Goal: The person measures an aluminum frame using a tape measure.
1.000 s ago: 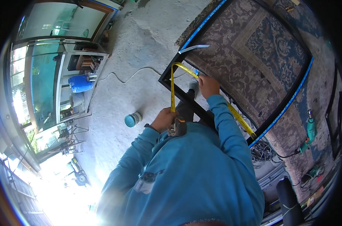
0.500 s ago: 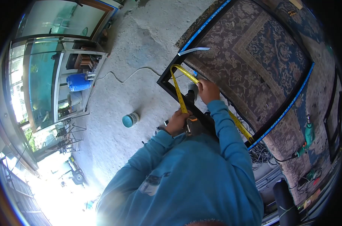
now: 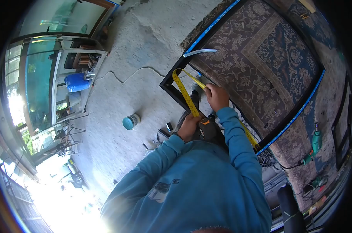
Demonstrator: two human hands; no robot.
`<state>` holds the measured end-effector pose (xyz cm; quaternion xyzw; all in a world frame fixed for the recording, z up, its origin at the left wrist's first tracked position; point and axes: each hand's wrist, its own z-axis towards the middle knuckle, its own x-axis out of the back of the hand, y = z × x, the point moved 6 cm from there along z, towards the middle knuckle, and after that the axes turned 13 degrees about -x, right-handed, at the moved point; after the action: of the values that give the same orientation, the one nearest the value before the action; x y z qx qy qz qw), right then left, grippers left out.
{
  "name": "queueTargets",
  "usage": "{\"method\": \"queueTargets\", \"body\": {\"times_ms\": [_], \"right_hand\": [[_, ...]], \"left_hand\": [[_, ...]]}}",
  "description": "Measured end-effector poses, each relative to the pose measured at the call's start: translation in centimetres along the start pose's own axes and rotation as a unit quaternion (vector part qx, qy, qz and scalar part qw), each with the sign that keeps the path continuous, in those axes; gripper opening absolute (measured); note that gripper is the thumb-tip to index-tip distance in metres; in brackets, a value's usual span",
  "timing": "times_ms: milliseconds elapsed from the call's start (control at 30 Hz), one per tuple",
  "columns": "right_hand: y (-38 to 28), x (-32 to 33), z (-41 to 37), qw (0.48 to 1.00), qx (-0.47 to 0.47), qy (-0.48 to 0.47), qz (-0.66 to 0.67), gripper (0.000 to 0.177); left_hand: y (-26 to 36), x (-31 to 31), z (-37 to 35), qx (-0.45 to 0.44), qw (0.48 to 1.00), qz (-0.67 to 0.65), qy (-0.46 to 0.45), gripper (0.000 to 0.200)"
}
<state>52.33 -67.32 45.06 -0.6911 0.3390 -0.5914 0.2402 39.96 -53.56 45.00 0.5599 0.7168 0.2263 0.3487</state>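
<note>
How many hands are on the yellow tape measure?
2. The left hand holds the tape measure case by the body; the right hand holds the yellow tape at the black frame.

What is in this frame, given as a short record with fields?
left hand: grips grey-and-orange tape measure case
right hand: pinches yellow tape blade by black rectangular metal frame
under frame: brown-and-blue patterned carpet
floor: teal-lidded round tin on grey concrete floor
far right: green power drill
</note>
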Motion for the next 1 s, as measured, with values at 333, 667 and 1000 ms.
{"method": "queueTargets", "body": {"times_ms": [333, 667, 1000], "right_hand": [[-0.38, 0.41, 0.44, 1.0, 0.017, -0.009, 0.016, 0.014], [-0.54, 0.42, 0.57, 1.0, 0.019, -0.016, 0.014, 0.017], [-0.79, 0.54, 0.48, 0.999, 0.028, -0.003, 0.034, 0.015]], "left_hand": [[0.64, 0.04, -0.41, -0.026, 0.997, 0.069, 0.011, 0.023], [0.29, -0.1, -0.1, -0.009, 0.998, 0.054, -0.013, 0.021], [0.38, 0.06, 0.02, -0.001, 0.998, 0.059, -0.03, 0.019]]}}
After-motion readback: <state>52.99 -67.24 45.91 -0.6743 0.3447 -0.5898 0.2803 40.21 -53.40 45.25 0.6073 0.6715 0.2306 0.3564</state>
